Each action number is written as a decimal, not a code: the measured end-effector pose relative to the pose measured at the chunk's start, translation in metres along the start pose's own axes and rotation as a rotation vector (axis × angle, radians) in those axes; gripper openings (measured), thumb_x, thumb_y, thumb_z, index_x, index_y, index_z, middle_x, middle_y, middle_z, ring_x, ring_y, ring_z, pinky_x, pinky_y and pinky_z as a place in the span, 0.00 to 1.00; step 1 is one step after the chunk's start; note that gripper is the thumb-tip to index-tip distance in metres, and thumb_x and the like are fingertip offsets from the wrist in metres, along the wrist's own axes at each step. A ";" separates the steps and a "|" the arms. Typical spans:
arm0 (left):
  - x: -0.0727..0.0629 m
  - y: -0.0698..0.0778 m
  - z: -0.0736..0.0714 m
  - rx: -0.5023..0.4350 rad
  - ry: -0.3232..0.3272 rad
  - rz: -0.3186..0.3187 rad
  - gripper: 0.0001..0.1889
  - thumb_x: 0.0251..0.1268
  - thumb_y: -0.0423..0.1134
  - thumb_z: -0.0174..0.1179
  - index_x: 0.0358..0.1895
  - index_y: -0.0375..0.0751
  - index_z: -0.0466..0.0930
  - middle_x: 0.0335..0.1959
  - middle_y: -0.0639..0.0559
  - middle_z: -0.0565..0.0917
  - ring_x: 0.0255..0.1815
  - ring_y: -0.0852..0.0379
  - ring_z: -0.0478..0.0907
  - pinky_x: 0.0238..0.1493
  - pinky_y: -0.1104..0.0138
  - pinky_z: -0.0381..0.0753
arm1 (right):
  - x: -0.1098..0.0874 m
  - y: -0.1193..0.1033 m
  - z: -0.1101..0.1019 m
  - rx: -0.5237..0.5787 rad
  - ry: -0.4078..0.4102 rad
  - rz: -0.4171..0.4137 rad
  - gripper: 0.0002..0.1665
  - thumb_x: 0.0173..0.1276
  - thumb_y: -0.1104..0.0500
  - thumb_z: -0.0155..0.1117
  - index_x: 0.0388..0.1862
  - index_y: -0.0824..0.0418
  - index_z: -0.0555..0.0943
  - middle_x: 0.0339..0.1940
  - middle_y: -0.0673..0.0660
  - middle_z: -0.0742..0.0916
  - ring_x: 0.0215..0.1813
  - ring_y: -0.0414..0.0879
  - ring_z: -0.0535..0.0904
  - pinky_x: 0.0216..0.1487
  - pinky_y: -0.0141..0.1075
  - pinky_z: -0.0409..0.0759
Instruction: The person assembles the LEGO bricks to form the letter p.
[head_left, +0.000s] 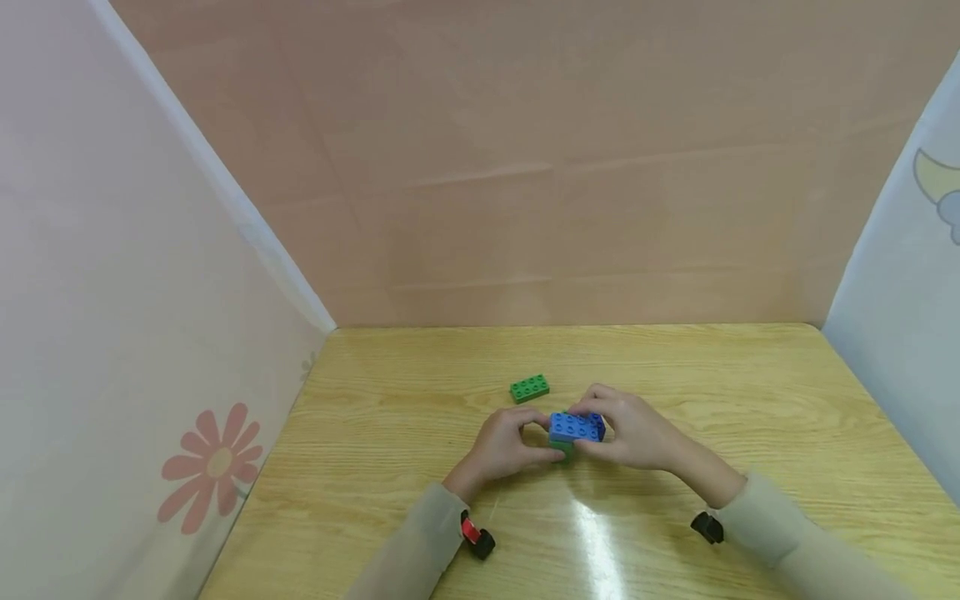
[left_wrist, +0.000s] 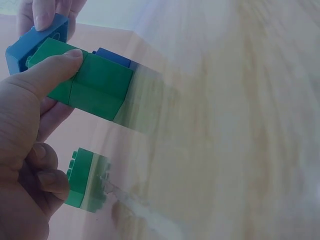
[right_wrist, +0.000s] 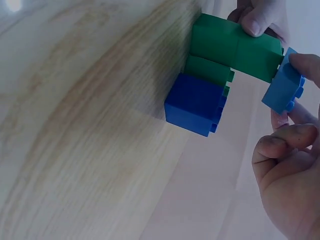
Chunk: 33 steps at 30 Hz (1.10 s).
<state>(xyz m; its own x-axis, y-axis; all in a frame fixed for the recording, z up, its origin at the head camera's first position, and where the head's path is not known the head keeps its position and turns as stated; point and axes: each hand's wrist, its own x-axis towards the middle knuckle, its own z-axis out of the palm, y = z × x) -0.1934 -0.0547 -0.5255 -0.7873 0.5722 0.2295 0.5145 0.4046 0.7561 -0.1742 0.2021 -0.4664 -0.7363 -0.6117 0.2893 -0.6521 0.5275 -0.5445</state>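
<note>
From my remote feed: left hand (head_left: 508, 446) grips green blocks (left_wrist: 100, 80); right hand (head_left: 632, 429) pinches light-blue block (right_wrist: 283, 82) at top.

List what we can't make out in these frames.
Head: most of the dark blue brick, hidden by the light blue brick and right hand.
Left wrist: part of the loose green brick, behind the left hand.
Right wrist: part of the right hand, cut off by the right edge.

Lt-blue brick (head_left: 572, 428), studs up, tilted atop 2-high grn stack (right_wrist: 236, 46); dk-blue brick (right_wrist: 195, 100) nr stack's base.
</note>
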 end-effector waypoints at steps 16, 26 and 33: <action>0.000 -0.001 0.000 -0.003 0.005 0.007 0.18 0.57 0.51 0.79 0.49 0.53 0.89 0.46 0.68 0.87 0.45 0.60 0.83 0.42 0.69 0.79 | -0.003 0.001 0.003 -0.024 0.018 -0.048 0.21 0.69 0.51 0.75 0.56 0.59 0.85 0.44 0.46 0.85 0.37 0.35 0.78 0.33 0.39 0.83; 0.000 0.000 -0.001 -0.001 0.000 0.005 0.18 0.57 0.51 0.79 0.50 0.53 0.89 0.47 0.68 0.87 0.41 0.61 0.81 0.38 0.72 0.76 | 0.006 -0.006 -0.005 -0.053 -0.037 -0.066 0.19 0.67 0.53 0.76 0.52 0.61 0.87 0.37 0.43 0.81 0.32 0.36 0.74 0.31 0.29 0.76; 0.000 0.000 -0.002 0.011 0.001 0.009 0.18 0.57 0.52 0.79 0.49 0.53 0.89 0.45 0.69 0.86 0.36 0.60 0.77 0.35 0.72 0.74 | 0.011 -0.015 -0.010 -0.068 -0.079 -0.036 0.20 0.66 0.54 0.77 0.52 0.63 0.87 0.37 0.44 0.81 0.32 0.33 0.73 0.30 0.29 0.75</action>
<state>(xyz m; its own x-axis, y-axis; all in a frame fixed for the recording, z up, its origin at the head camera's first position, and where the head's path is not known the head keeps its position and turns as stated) -0.1939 -0.0562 -0.5249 -0.7829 0.5753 0.2367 0.5251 0.4071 0.7474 -0.1739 0.1934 -0.4474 -0.6975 -0.6741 0.2432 -0.6905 0.5415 -0.4796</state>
